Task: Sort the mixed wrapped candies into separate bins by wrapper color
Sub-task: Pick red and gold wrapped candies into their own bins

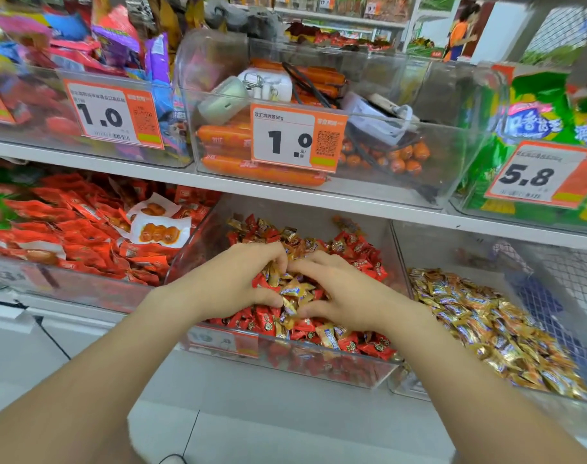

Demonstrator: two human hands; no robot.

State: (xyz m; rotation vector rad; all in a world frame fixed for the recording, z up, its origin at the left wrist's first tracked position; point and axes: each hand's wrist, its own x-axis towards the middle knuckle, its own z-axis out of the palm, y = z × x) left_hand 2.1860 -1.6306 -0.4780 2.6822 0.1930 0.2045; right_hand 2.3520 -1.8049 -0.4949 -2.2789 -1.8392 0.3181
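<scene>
Head view, shop shelving.

- Middle bin (191,252): clear plastic, lower shelf level. Holds the mixed candies (352,256), red and gold wrappers jumbled together, red in the majority.
- Left hand (241,279): inside the middle bin, on top of the pile. Fingers curled down and thumb tucked inward, gripping the left side of the gold cluster (295,291).
- Right hand (349,296): also in the middle bin, mirroring the left. Fingers and thumb are curled round the right side of the same gold cluster. The fingertips of the two hands nearly meet at the far edge of the cluster.
- Right bin (446,249): clear, just beside the middle bin. Contains only gold candies (492,326), heaped toward its front and right.
- To the left of the middle bin: red packets (78,226), a few with a clear window.
- Upper shelf (318,199): a clear bin of orange sausages (262,172) with a price tag (297,139) reading 1.0 on its front. Green packets (539,118) are at the far right.
</scene>
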